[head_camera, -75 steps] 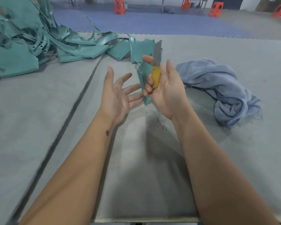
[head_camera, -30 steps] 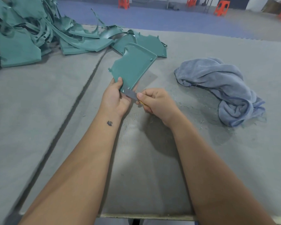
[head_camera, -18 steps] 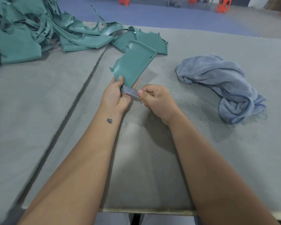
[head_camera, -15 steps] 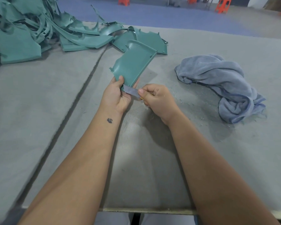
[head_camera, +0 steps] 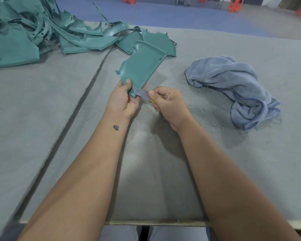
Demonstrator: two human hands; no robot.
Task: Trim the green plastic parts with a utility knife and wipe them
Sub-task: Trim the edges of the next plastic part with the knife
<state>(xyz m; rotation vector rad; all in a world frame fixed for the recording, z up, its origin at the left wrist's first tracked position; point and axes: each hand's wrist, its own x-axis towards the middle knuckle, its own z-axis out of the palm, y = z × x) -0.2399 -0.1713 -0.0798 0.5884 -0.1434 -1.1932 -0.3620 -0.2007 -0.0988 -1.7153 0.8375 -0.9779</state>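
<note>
We see, from a head-worn camera, a left hand gripping the near corner of a flat green plastic part, thumb on top, holding it tilted above a grey felt-covered surface. The right hand has its fingers curled tight around a yellow-handled utility knife, whose grey blade rests against the part's near edge beside the left thumb. A crumpled blue-grey towel lies to the right, and a heap of green plastic offcuts fills the far left.
</note>
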